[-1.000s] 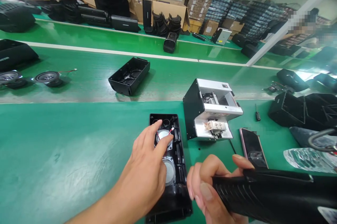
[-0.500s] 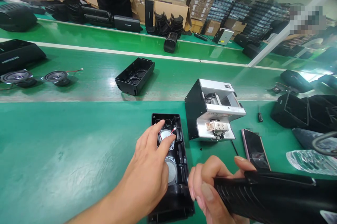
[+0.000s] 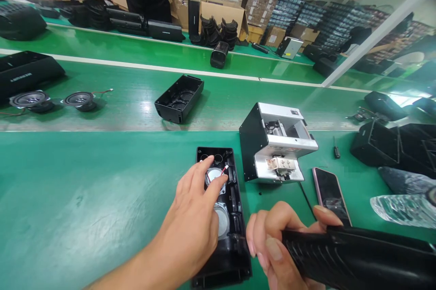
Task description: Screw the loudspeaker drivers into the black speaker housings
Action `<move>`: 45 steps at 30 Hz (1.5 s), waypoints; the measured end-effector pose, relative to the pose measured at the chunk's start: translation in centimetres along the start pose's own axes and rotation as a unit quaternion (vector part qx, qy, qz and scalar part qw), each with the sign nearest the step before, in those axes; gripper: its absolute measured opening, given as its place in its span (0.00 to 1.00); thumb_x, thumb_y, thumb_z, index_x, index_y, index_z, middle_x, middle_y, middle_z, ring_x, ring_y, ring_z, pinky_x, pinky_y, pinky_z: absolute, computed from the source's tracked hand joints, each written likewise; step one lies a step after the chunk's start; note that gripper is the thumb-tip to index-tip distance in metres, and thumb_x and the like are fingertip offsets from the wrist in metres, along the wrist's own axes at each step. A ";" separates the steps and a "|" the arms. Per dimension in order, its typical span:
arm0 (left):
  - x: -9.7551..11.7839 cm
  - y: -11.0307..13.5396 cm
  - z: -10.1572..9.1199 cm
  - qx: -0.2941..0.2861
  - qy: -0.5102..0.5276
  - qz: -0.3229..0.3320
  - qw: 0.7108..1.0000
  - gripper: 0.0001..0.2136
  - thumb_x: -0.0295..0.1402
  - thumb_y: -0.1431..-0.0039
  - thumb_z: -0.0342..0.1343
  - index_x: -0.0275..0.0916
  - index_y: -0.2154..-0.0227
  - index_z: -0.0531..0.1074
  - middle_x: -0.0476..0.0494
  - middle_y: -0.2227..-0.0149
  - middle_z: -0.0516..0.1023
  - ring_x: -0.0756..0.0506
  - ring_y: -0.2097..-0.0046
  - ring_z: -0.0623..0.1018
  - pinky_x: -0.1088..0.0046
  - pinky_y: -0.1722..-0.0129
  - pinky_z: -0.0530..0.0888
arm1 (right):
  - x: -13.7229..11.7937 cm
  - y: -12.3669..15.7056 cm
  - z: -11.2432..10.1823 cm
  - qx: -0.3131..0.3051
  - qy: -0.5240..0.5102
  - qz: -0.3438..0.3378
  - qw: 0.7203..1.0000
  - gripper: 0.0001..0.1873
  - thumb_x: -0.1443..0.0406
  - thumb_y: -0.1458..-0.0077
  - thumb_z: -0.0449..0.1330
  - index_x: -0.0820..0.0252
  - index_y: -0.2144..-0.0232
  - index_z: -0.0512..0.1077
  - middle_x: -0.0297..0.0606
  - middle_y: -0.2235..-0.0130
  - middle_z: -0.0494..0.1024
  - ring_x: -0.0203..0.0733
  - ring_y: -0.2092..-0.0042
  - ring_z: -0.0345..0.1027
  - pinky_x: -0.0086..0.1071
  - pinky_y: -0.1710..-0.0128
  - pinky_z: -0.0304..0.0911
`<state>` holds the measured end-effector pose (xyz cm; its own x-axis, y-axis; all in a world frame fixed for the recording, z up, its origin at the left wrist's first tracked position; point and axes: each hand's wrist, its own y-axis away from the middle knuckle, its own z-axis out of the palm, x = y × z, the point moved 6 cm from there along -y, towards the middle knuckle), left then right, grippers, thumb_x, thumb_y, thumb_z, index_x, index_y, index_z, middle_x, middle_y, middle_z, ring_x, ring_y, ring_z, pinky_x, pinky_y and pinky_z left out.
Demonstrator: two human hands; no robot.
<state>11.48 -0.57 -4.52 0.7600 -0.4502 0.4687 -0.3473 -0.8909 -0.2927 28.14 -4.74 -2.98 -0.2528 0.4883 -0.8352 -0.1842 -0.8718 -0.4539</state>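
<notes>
There are two loose speakers (image 3: 80, 101), one phone (image 3: 330, 195) and one screwdriver (image 3: 336, 148).

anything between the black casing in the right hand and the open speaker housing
Nothing stands between the black casing in the right hand and the housing, but the left hand lies over the housing, its fingers on the upper speaker.

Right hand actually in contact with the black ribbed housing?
Touching. The head view shows the right hand closed around the end of the black ribbed housing, with no gap between them.
</notes>
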 end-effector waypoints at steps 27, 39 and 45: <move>0.6 -0.6 -0.6 -0.034 -0.017 0.011 0.999 0.32 0.14 0.40 0.50 0.37 0.34 0.72 0.27 0.22 0.59 0.23 0.24 0.67 0.32 0.29 0.76 | 0.3 -0.2 -0.1 -0.006 -0.008 0.018 1.000 0.28 0.65 0.25 0.64 0.32 0.34 0.59 0.22 0.69 0.68 0.34 0.79 0.58 0.31 0.78 0.65; 0.4 -0.4 -0.2 -0.025 -0.009 0.010 1.000 0.32 0.14 0.40 0.49 0.38 0.33 0.72 0.28 0.21 0.59 0.25 0.23 0.65 0.34 0.28 0.75 | 0.1 -1.3 1.6 -0.140 0.081 0.014 0.987 0.23 0.68 0.24 0.57 0.33 0.39 0.57 0.24 0.67 0.65 0.37 0.75 0.64 0.32 0.75 0.67; 0.4 -0.4 -0.4 -0.025 -0.008 0.015 1.000 0.32 0.15 0.39 0.50 0.38 0.33 0.71 0.26 0.21 0.58 0.25 0.23 0.65 0.33 0.29 0.75 | 0.5 -1.5 1.7 -0.179 0.082 0.047 0.979 0.19 0.69 0.24 0.57 0.39 0.43 0.57 0.26 0.65 0.65 0.36 0.72 0.67 0.30 0.74 0.63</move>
<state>11.67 -0.40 -3.88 0.7572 -0.4760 0.4473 -0.3970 -0.8792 -0.2636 26.69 -3.17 -2.17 -0.0923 0.4183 -0.9036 0.1842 -0.8847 -0.4283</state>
